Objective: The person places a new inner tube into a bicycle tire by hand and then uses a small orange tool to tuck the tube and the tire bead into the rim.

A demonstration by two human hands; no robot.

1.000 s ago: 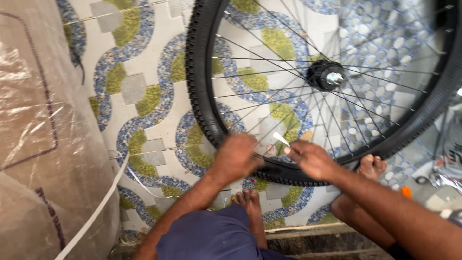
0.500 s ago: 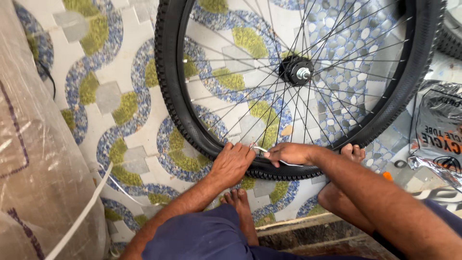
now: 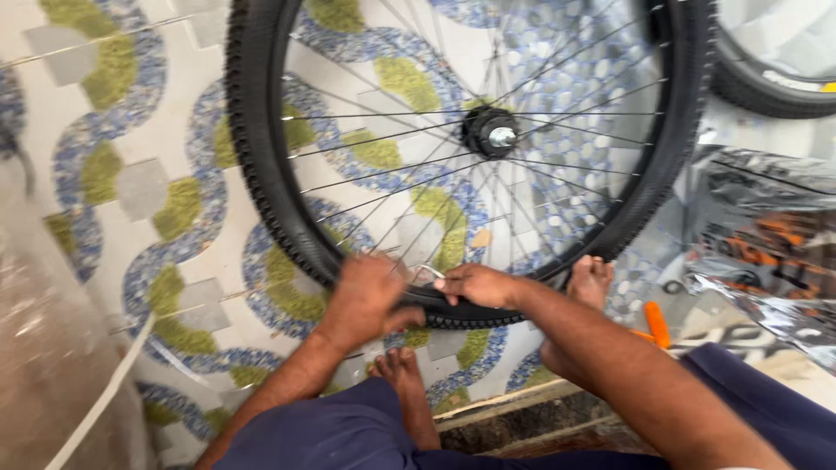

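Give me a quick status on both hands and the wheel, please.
Left hand gripping the tyre at the wheel's near edge. Right hand beside it on the rim, fingers near a small pale piece. Orange tool on the floor, untouched.

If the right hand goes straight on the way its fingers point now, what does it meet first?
Probably the left hand: the right hand points leftward along the wheel rim, and the two hands nearly touch. Depth is unclear.

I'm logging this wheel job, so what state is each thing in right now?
Bicycle wheel: upright on the tiled floor, tyre on.
Left hand: grip closed on the tyre's lower edge.
Right hand: pressing the rim beside it.
Orange tool: lying on the floor, untouched.
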